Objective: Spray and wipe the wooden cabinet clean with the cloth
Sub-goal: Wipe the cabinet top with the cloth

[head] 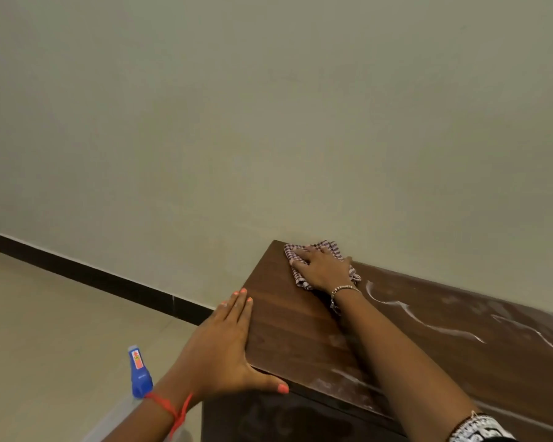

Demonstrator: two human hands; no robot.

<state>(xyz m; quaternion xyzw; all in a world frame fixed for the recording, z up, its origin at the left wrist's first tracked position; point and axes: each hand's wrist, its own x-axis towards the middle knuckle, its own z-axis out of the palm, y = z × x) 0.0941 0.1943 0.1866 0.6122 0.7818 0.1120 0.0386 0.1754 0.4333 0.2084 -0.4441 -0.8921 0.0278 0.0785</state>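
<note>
Wiping is the step in hand. The right hand [321,267] presses the purple-and-white checked cloth [292,255] onto the far left corner of the dark brown wooden cabinet [300,330], fingers [304,252] loosely spread. The left hand [224,346] braces the left edge, fingers straight and together. White streaks [412,314] lie rightward, so the next stroke should probably sweep there.

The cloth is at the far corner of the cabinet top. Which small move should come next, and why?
Probably slide the right hand with the checked cloth rightward along the cabinet top, toward the white streaks. The cloth lies at the far left corner, where the wood looks clean; the streaks are unwiped.
</note>
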